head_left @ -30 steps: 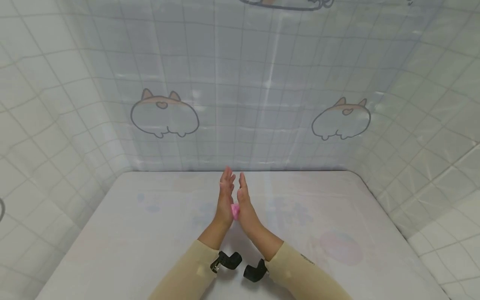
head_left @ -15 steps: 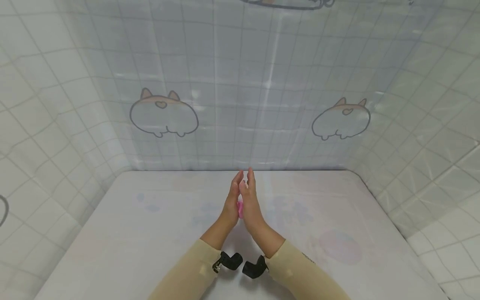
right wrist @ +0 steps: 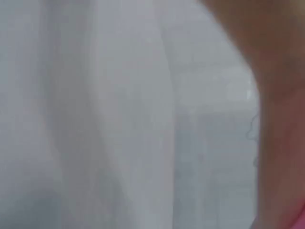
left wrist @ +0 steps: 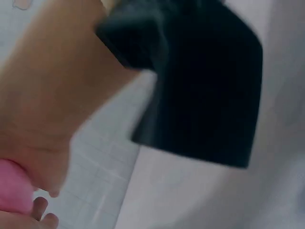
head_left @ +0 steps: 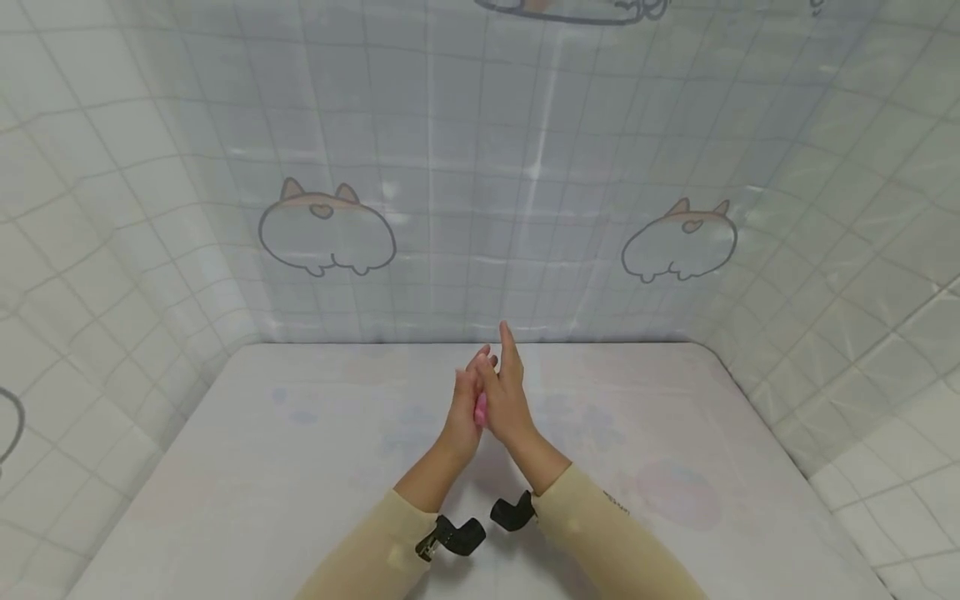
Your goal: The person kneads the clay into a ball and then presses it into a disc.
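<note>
A small pink lump, resembling modelling clay, sits between the two palms in the head view. My left hand presses it from the left, its fingers mostly extended. From the other side my right hand presses against it, fingers pointing forward and long. In the left wrist view the rounded pink lump shows smooth at the lower left, against a palm, with fingertips near it. Only a pink corner and part of a hand appear in the blurred right wrist view. The hands hide most of the lump.
Both hands are above a pale table with faint printed shapes. Grid-patterned sheeting with cartoon animals rises behind it and along the sides. Black wrist mounts are on both beige sleeves, close together.
The hands close in on the pink lump and shift slightly right. Then the right hand slides forward while the left slips back, so the palms are now offset.
</note>
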{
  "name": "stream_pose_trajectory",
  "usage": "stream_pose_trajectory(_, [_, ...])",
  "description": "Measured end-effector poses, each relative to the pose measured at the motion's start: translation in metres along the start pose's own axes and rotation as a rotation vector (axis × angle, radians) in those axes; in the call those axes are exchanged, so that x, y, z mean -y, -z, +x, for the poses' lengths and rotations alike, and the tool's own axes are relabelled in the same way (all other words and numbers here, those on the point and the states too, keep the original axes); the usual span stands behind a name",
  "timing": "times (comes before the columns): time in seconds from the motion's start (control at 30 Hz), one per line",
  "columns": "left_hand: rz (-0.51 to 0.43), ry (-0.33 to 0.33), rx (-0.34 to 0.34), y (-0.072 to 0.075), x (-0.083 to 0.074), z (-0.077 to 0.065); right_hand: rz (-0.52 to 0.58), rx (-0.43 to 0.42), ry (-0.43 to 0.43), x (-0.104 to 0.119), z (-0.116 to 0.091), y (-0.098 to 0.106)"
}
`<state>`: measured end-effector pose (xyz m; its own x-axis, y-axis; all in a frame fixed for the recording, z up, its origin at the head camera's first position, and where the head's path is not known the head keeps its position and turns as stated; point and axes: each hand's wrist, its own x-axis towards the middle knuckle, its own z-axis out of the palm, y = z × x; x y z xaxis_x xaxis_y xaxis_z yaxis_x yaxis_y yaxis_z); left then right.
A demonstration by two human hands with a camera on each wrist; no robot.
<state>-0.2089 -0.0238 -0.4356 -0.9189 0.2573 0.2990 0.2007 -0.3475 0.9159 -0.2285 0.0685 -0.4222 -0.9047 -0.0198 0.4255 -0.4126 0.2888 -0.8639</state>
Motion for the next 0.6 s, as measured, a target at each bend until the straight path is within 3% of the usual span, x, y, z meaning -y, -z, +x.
stream_pose_trajectory(0.17, [-0.047, -0.021, 0.008, -0.001, -0.006, -0.003, -0.081, 0.04, 0.066, -0.009, -0.002, 0.001])
stream_pose_trajectory(0.3, [-0.045, -0.06, -0.009, -0.002, -0.01, -0.004, -0.103, 0.084, 0.073, -0.017, -0.011, -0.001])
stream_pose_trajectory(0.6, [0.046, -0.136, -0.053, -0.004, -0.014, 0.001, 0.022, 0.158, 0.109, -0.017, -0.024, -0.003])
